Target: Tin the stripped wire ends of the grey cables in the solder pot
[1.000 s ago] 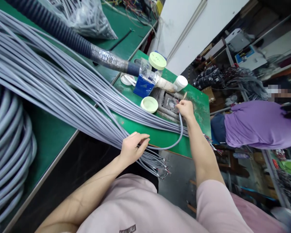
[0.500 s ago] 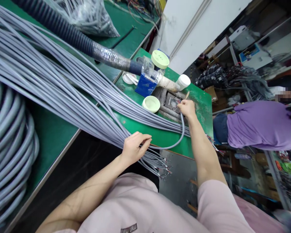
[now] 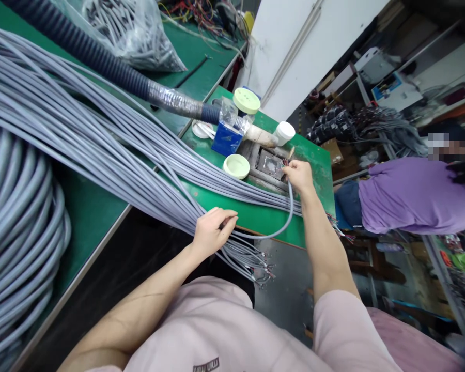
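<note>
My right hand (image 3: 299,176) pinches a grey cable (image 3: 290,206) near its end, where thin bare-ended wires poke out past my fingertips. That end is over the near right edge of a square metal pot (image 3: 270,164) with a shiny grey surface, set in a dirty frame. From there the cable loops down and back toward my left hand (image 3: 214,232). My left fingers are curled closed beside a thick bundle of grey cables (image 3: 155,178), where the looped cable passes under them. The exact grip inside that hand is partly hidden.
A ribbed hose (image 3: 112,64) ends above the pot beside a blue box (image 3: 227,138). Pale green lids (image 3: 237,166) and a white cup (image 3: 284,133) stand around it. Coiled thick cable (image 3: 19,232) lies left. A person in purple (image 3: 414,196) is at right.
The view has shifted slightly, so the bench items appear a little to the left. Both hands keep nearly the same pose, and the cable end stays at the pot's edge.
</note>
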A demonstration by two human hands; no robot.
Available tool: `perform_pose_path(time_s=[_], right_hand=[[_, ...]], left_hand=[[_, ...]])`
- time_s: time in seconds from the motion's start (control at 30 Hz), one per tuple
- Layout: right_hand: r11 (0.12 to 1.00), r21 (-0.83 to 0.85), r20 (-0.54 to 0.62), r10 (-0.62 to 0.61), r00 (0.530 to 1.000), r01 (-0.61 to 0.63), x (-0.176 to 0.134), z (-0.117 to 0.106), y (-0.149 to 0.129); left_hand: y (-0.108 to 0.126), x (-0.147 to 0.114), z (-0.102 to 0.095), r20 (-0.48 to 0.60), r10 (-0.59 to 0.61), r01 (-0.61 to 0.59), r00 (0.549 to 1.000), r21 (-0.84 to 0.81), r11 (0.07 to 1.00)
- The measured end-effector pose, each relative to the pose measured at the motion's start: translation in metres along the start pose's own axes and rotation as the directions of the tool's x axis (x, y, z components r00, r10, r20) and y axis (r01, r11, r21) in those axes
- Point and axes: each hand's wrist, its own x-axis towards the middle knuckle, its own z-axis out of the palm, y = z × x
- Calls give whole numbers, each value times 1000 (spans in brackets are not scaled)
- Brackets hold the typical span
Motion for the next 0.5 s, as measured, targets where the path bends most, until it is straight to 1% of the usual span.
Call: perform_pose_path(time_s=[0.13,0.27,0.5], right_hand=[[992,-124,21,-33,999,35,19,9,8],[977,-210,57,-36,998,47,26,17,11],[957,-283,82,-46,996,67,32,24,11]], left_hand=[[-1,-1,1,3,12,-12,1000,5,1000],[-2,-2,3,9,21,-21,1000,29,999],[-4,-3,3,19,36,-37,999,36,999]])
